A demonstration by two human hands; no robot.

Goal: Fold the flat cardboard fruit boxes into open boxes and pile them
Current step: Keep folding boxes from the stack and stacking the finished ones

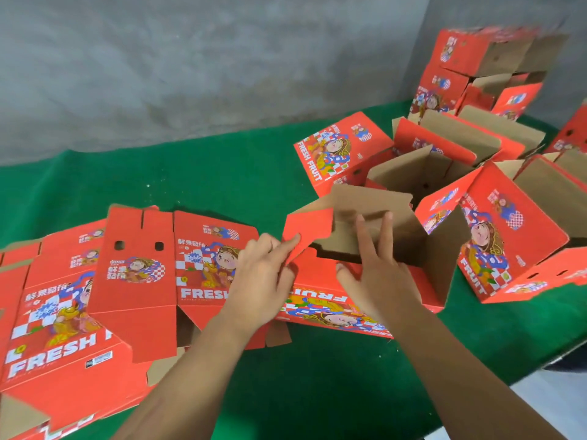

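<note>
A red printed fruit box (320,308) lies partly folded on the green table in front of me, its brown inside showing. My left hand (260,281) pinches a small red side flap (306,231) of this box. With its fingers straight, my right hand (378,271) presses against the brown inner flap (371,201). Several flat boxes (95,296) lie spread out on the left. Folded open boxes (495,217) stand and lean on the right.
A taller stack of folded boxes (476,74) rises at the back right against the grey wall. Green cloth (222,169) covers the table, bare at the back left and in front of me. The table's edge (540,366) runs along the lower right.
</note>
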